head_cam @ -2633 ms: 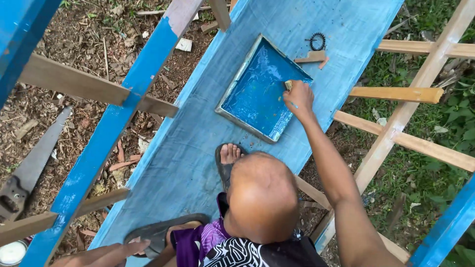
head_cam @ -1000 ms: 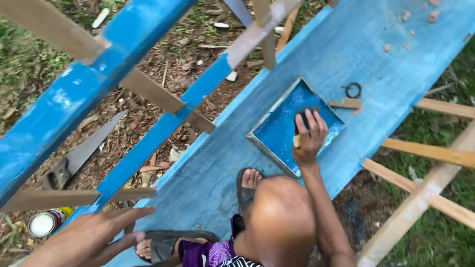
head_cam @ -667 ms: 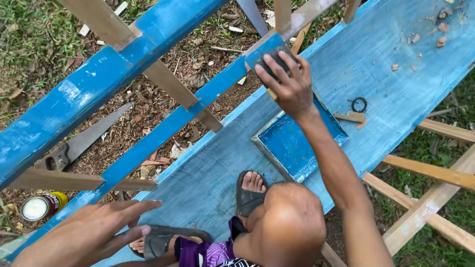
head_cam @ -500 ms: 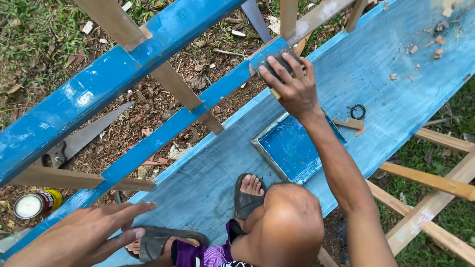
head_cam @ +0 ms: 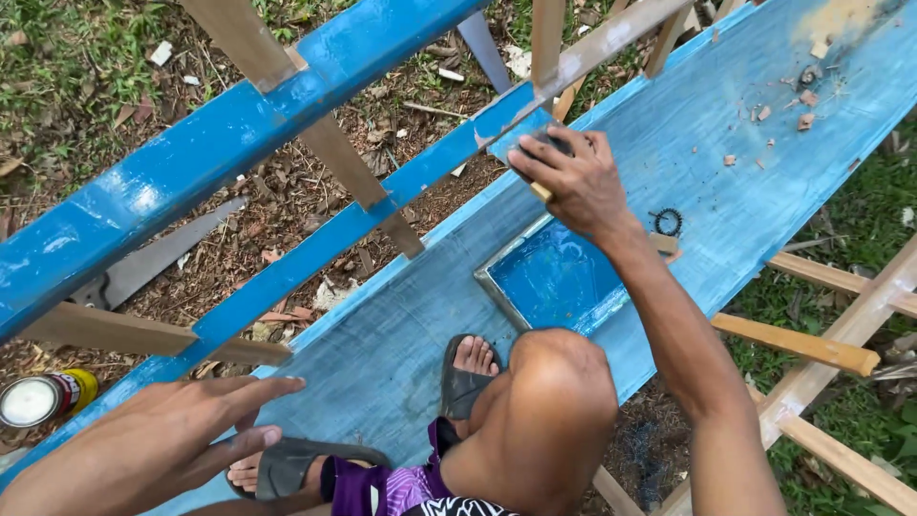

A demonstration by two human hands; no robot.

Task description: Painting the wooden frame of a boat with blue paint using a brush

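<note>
My right hand [head_cam: 578, 186] is closed around a dark paint pad with a wooden handle [head_cam: 537, 145] and presses it against the end of the lower blue-painted rail [head_cam: 315, 250]. Just below that hand, a metal tray of blue paint [head_cam: 549, 282] lies on the wide blue board [head_cam: 745, 143]. My left hand [head_cam: 162, 444] is empty, fingers spread, at the lower left near the board's edge. I squat on the board, with my knee [head_cam: 564, 392] and a sandalled foot [head_cam: 468, 368] in front of the tray.
A second, thicker blue rail [head_cam: 220, 134] crosses above on bare wooden struts. A handsaw [head_cam: 158, 256] and a paint can [head_cam: 43, 397] lie on the leaf-strewn ground at left. A black ring [head_cam: 667, 222] sits on the board. Bare wooden battens [head_cam: 798, 346] jut out at right.
My right hand rose from the paint tray and carried the pad up to the lower blue rail. My left hand came into view at the lower left and stays spread.
</note>
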